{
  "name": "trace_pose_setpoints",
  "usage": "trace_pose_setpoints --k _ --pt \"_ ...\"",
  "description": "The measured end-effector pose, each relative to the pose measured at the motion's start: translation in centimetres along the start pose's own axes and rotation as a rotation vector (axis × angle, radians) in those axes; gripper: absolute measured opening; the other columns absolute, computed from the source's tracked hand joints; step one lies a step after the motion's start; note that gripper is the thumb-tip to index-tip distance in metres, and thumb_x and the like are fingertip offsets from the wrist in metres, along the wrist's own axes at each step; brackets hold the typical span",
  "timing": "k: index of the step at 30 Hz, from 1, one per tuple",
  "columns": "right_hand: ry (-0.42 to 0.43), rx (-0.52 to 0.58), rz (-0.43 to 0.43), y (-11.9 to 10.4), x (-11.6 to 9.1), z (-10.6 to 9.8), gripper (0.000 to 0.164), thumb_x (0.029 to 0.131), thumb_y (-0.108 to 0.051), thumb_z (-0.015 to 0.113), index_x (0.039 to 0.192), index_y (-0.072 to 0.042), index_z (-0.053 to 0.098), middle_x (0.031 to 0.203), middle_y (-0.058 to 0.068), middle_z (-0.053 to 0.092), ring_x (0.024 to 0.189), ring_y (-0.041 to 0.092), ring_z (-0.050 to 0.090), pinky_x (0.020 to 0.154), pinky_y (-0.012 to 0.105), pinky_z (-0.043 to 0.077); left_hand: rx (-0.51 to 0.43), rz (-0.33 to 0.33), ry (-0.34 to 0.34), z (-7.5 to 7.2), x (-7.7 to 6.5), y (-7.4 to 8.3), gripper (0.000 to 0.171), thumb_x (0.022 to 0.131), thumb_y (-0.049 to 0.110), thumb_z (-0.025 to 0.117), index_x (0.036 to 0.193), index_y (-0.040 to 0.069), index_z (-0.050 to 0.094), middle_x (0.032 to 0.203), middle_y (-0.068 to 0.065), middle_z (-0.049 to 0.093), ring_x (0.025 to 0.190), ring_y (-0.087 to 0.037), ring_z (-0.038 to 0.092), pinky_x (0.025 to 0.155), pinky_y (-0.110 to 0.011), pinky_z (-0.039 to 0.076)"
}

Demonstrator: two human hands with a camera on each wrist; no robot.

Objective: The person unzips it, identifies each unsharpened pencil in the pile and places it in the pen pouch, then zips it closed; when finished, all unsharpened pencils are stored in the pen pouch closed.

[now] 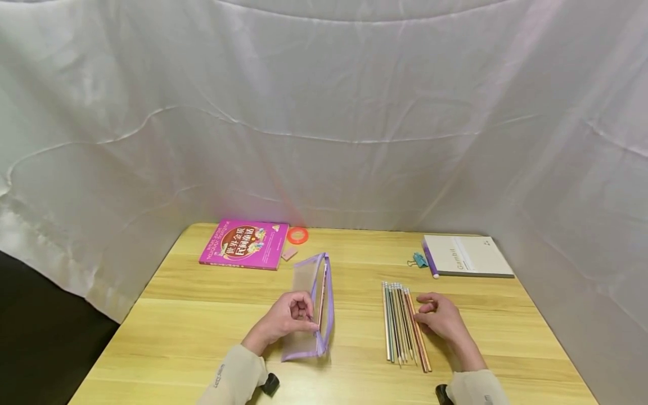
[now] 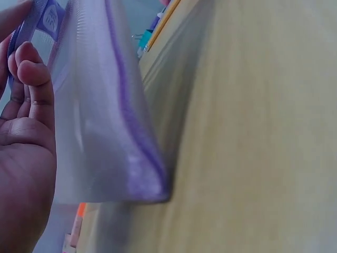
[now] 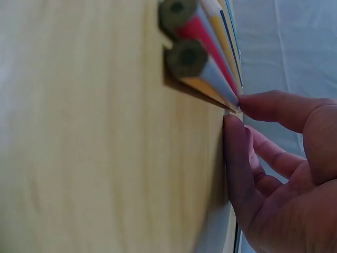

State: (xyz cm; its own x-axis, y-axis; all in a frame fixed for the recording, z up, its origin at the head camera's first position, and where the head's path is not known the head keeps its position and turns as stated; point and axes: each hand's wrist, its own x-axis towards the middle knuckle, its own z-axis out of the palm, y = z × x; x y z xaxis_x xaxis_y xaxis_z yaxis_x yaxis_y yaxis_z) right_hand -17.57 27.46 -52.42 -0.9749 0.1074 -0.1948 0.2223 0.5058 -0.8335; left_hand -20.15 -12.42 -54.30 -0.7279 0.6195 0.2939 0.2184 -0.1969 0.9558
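My left hand (image 1: 286, 319) pinches the lower end of a translucent pencil pouch (image 1: 304, 278) with purple edging. The pouch stands on its side with its mouth parted, and a dark red pencil (image 1: 322, 298) shows inside. In the left wrist view the mesh wall and purple trim (image 2: 134, 121) run beside my fingers. Several pencils (image 1: 400, 315) lie in a row on the right. My right hand (image 1: 442, 318) rests beside them, thumb and forefinger touching the outermost yellow pencil (image 1: 420, 337). The right wrist view shows the thumb tip against this pencil (image 3: 210, 79), near a red one (image 3: 205, 39).
At the back left lie a pink book (image 1: 245, 244), an orange tape roll (image 1: 297, 235) and a pink eraser (image 1: 289, 254). Back right, a notebook (image 1: 471, 256) lies beside a purple marker (image 1: 431, 260) and a teal binder clip (image 1: 419, 260). Pale curtains (image 1: 354, 140) surround the wooden table (image 1: 182, 326).
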Motion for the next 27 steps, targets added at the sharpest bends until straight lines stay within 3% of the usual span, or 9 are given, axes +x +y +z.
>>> trace_pose_setpoints --k 8,17,27 --pt "0.004 -0.018 0.001 -0.09 0.03 0.10 0.049 0.084 0.004 0.076 0.129 0.011 0.057 0.088 0.011 0.061 0.065 0.019 0.062 0.056 0.032 0.057 -0.028 0.014 -0.043 0.01 0.21 0.64 0.029 0.082 -0.005 0.079 0.090 -0.013 0.052 0.088 0.000 0.058 0.077 -0.005 0.059 0.070 -0.017 0.055" --pt "0.009 -0.001 0.034 -0.11 0.21 0.32 0.049 0.084 0.007 0.074 0.129 0.011 0.056 0.088 0.012 0.063 0.063 0.019 0.062 0.056 0.033 0.058 -0.040 0.035 -0.065 0.13 0.19 -0.17 0.029 0.082 -0.007 0.077 0.090 -0.014 0.051 0.088 0.002 0.057 0.078 -0.003 0.058 0.071 -0.015 0.054" --pt "0.024 -0.035 0.061 -0.49 0.37 0.46 0.048 0.081 0.006 0.074 0.126 0.009 0.057 0.087 0.012 0.063 0.061 0.019 0.063 0.055 0.034 0.059 -0.035 0.039 -0.051 0.41 0.19 -0.09 0.030 0.083 -0.004 0.078 0.090 -0.014 0.051 0.088 0.002 0.057 0.078 -0.003 0.058 0.071 -0.015 0.054"
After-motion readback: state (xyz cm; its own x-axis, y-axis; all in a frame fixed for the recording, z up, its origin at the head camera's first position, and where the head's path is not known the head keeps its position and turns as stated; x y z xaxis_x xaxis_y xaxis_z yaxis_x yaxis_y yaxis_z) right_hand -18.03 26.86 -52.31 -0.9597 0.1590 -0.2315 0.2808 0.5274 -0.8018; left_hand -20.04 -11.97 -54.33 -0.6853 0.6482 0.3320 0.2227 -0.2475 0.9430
